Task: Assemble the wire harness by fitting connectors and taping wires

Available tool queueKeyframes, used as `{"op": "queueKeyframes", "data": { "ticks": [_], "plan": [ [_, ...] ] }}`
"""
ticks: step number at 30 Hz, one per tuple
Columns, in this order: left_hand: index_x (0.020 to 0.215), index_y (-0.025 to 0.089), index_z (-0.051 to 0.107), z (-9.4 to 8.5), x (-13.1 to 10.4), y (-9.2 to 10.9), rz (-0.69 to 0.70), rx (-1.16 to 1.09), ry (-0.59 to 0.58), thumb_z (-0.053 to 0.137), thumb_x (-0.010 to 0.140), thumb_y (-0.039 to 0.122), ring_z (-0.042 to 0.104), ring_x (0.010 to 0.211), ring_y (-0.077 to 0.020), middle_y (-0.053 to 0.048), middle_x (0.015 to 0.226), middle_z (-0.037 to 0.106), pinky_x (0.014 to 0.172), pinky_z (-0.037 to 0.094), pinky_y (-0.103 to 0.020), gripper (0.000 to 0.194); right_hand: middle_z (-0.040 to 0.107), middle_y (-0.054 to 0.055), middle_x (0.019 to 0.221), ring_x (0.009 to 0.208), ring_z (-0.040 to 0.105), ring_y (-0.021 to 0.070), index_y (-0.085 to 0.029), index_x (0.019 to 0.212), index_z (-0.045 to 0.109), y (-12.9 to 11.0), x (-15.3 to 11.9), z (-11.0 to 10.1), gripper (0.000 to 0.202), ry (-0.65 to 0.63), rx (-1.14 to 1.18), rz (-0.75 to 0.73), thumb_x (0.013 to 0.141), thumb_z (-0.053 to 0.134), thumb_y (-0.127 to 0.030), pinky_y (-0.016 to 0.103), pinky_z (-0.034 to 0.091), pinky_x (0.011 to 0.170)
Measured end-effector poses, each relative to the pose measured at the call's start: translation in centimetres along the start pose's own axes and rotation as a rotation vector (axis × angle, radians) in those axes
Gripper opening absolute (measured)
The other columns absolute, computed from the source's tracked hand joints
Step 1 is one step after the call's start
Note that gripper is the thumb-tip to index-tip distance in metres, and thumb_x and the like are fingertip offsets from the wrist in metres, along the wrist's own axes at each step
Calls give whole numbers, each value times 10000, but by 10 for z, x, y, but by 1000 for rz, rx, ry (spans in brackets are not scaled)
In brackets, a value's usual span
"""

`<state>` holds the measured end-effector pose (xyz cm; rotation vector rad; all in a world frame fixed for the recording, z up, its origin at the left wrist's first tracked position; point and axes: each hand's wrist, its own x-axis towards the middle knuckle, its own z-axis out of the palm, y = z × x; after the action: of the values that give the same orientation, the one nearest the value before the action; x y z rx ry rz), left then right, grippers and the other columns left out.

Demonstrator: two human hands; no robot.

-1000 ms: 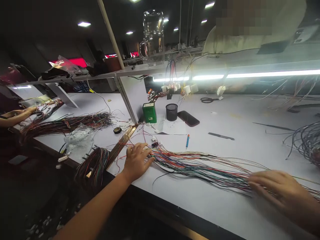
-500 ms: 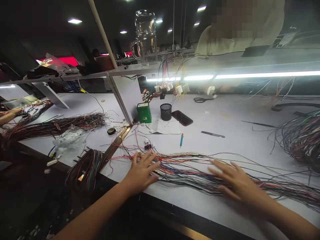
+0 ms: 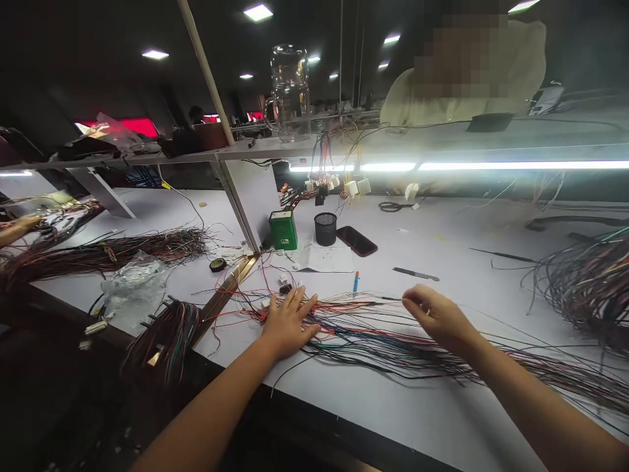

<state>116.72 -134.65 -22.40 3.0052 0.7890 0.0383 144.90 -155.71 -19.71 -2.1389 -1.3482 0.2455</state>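
Observation:
A long bundle of loose coloured wires [image 3: 373,347] runs across the white table from the centre to the right edge. My left hand [image 3: 289,324] lies flat with fingers spread over the bundle's left end, where thin red wires fan out. Above the bundle's middle, my right hand [image 3: 437,314] pinches a thin wire [image 3: 388,298] with a dark section beside the fingertips. Small white and black connectors [image 3: 285,285] sit just behind my left hand.
Behind the bundle are a blue pen [image 3: 356,282], a grey blade [image 3: 415,274], a phone [image 3: 358,241], a mesh cup [image 3: 325,229] and a green box [image 3: 284,231]. More wires [image 3: 590,282] heap at right. A co-worker's hand [image 3: 19,228] shows far left.
My right hand has risen slightly off the bundle and closed from spread fingers to a pinch on a thin wire. My left hand has settled onto the wires, a little to the right.

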Motion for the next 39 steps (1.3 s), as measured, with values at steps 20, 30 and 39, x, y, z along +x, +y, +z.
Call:
{"op": "queueKeyframes", "data": {
  "ticks": [20, 30, 39],
  "plan": [
    [1370, 321, 375, 17, -2, 81, 171, -222, 68, 309, 939, 486, 295, 1353, -204, -4, 1457, 372, 1132, 157, -515, 466, 652, 48, 922, 818, 594, 182, -203, 1008, 628, -8, 35, 22, 254, -248, -239, -81, 856, 459, -315, 287, 440, 705],
    [1383, 367, 341, 11, -7, 82, 255, -121, 176, 331, 951, 414, 200, 1396, -211, 26, 1522, 222, 1139, 139, -518, 435, 640, 95, 1008, 894, 591, 192, -179, 1084, 579, -54, 65, 26, 245, -278, -397, -320, 917, 412, -246, 273, 399, 721],
    [1300, 350, 459, 8, -5, 81, 278, -183, 102, 329, 952, 408, 322, 1341, -206, 9, 1431, 416, 1109, 217, -522, 376, 679, 76, 843, 750, 620, 212, -211, 880, 644, -51, 67, 10, 361, -237, -552, -180, 938, 352, -416, 269, 338, 584]
  ]
}}
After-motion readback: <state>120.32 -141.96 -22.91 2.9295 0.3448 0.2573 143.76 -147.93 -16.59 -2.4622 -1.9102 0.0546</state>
